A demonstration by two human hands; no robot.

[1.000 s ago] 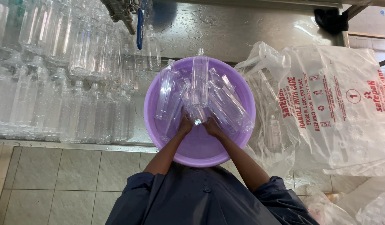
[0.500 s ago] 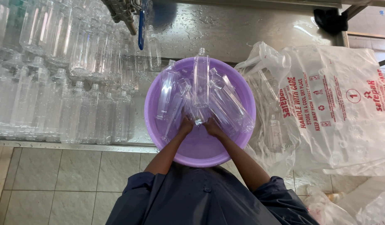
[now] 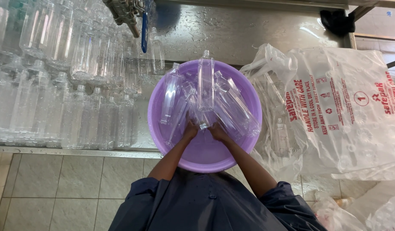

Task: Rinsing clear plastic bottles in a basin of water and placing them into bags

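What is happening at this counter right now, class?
A person stands at a wet metal counter with both hands in a purple basin full of clear plastic bottles. The left hand and the right hand meet at the mouth of one bottle that stands tilted up in the basin. Rows of similar bottles stand to the left, and large clear plastic bags lie to the right.

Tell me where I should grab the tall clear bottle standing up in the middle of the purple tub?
Probably around its straight middle, coming from the near side, where both hands already are. The tall clear bottle leans on the purple tub far rim with its mouth pointing away, so its long flat body faces you. Other bottles crowd its sides, and it looks wet, so wrap your fingers right around for a firm grip.
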